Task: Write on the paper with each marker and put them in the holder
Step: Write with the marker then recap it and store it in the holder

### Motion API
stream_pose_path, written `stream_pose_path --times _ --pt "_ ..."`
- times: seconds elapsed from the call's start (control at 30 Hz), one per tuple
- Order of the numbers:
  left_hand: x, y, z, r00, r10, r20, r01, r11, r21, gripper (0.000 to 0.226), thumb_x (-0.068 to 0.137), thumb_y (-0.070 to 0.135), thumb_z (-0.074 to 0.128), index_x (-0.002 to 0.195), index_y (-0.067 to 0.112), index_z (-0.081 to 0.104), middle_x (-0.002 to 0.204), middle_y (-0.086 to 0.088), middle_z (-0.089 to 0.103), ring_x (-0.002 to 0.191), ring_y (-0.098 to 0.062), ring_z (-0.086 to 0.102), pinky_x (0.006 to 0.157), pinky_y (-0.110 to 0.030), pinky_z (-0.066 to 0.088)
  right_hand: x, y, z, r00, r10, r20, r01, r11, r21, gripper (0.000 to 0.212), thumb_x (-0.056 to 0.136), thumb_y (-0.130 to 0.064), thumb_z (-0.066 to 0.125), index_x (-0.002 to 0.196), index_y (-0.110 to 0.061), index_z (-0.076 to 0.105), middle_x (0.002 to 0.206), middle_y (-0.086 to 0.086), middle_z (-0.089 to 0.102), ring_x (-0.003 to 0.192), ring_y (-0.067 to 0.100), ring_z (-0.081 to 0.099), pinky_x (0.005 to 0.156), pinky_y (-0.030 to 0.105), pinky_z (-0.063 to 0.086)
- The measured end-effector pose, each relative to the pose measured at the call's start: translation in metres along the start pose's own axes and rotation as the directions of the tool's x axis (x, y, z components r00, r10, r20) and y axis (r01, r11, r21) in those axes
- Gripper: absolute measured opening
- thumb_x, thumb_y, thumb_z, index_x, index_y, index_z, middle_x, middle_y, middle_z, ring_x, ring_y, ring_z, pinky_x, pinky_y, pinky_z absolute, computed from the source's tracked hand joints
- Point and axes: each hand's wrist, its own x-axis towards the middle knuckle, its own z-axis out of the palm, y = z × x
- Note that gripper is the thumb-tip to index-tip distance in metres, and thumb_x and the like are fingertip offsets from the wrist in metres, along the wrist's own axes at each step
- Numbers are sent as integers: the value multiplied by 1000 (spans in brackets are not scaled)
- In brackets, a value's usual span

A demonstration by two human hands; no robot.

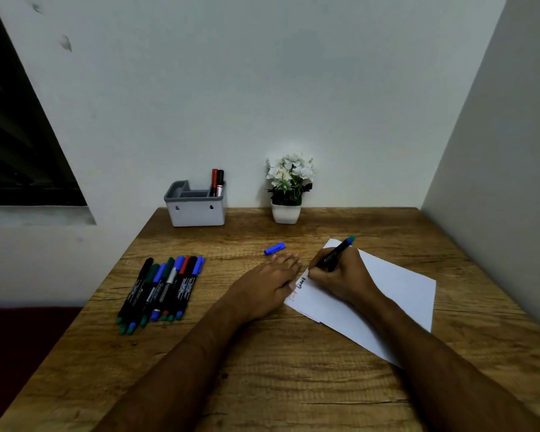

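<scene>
The marker [337, 252] is gripped in the right hand [340, 275], tip down on the paper [387, 291]. Just left, the left hand [268, 282] lies flat, fingers straight, on the paper's edge. Beyond its fingertips lies a blue cap [274, 248]; farther off, the holder [195, 204].

Wooden table [262, 369], paper [396, 294], markers [161, 288], cap [274, 248], holder [195, 210], plant [287, 194]

paper [396, 294] white; cap [274, 248] blue; holder [195, 210] grey; table [262, 369] brown woodgrain; flowers [290, 171] white
</scene>
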Motion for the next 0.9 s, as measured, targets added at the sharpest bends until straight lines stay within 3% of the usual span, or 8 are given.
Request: stream_pose_path --times 0.33,0.6,0.77,0.9 --pt "1 -5 4 1000 -5 14 5 1000 -7 53 106 32 33 156 22 20 164 6 13 150 -4 3 117 -18 -3 0 0 0 1000 8 1 -8 1000 1 8 80 -4 74 78 -11 77 75 1 76 76 13 71 72 33 58" --pt "1 -3 2 1000 -5 7 5 1000 -19 53 106 29 34 157 21 20 165 6 12 150 -3 2 112 -12 -7 2 -1 0 999 29 -18 -28 999 21 7 82 -1 73 81 -7 77 77 3 76 79 14 71 73 33 58" --pt "0 -2 0 1000 -4 10 5 1000 -14 53 106 29 33 157 20 20 165 5 12 150 -4 2 112 -13 -7 3 0 0 999 31 -38 -31 999 12 5 82 -1 72 80 -5 75 76 10 75 78 23 70 73 42 57" --pt "0 -2 1 1000 -4 11 4 1000 -14 53 106 29 33 157 19 20 165 4 12 150 -5 2 113 -13 -7 3 0 0 999 30 -40 -30 1000 8 6 82 -2 73 80 -7 75 76 8 75 78 22 71 74 41 58"
